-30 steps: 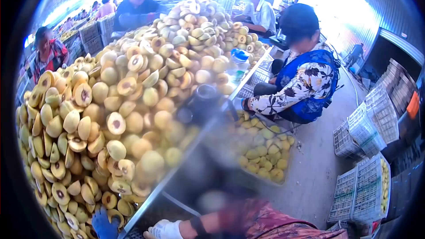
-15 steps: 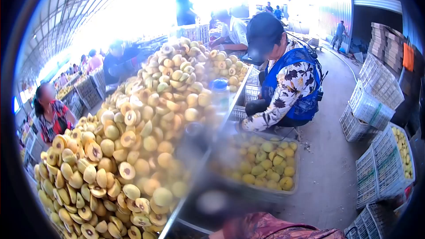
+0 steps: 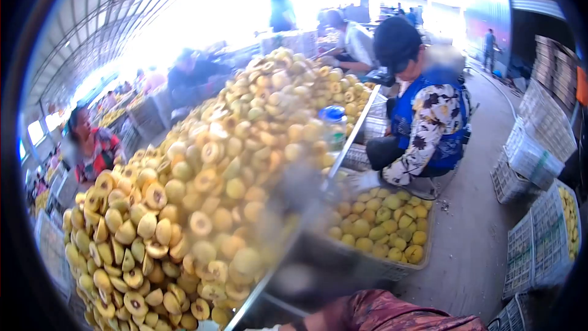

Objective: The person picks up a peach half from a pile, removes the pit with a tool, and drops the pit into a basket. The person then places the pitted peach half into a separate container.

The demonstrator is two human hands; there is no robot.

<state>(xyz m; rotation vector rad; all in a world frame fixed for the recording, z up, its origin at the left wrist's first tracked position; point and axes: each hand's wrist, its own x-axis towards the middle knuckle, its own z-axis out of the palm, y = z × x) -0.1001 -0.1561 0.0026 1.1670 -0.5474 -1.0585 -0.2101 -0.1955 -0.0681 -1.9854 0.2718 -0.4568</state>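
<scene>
A large heap of halved yellow fruit [image 3: 156,233], looking like peaches with brown pit hollows, fills the left and middle of the view. A metal table edge [image 3: 263,285] runs along its right side. At the bottom, a maroon patterned sleeve [image 3: 392,314] and a bare forearm [image 3: 321,320] reach left toward this edge. Only a pale sliver, apparently my gloved right hand [image 3: 264,328], shows at the frame's bottom; its fingers are hidden. My left hand is not visible. A pale patch [image 3: 208,325] beside the heap is too cut off to identify.
A crate of yellow-green fruit [image 3: 383,227] stands right of the table. A co-worker in a blue vest [image 3: 438,119] sits beyond it, a white-gloved hand [image 3: 362,181] near the crate. A blue-lidded jar [image 3: 334,124] stands by the heap. Stacked crates [image 3: 533,239] line the right.
The view has swung left, so the heap, crate and co-worker appear further right. The co-worker's gloved hand now shows at the crate. My sleeve and forearm reach slightly further left.
</scene>
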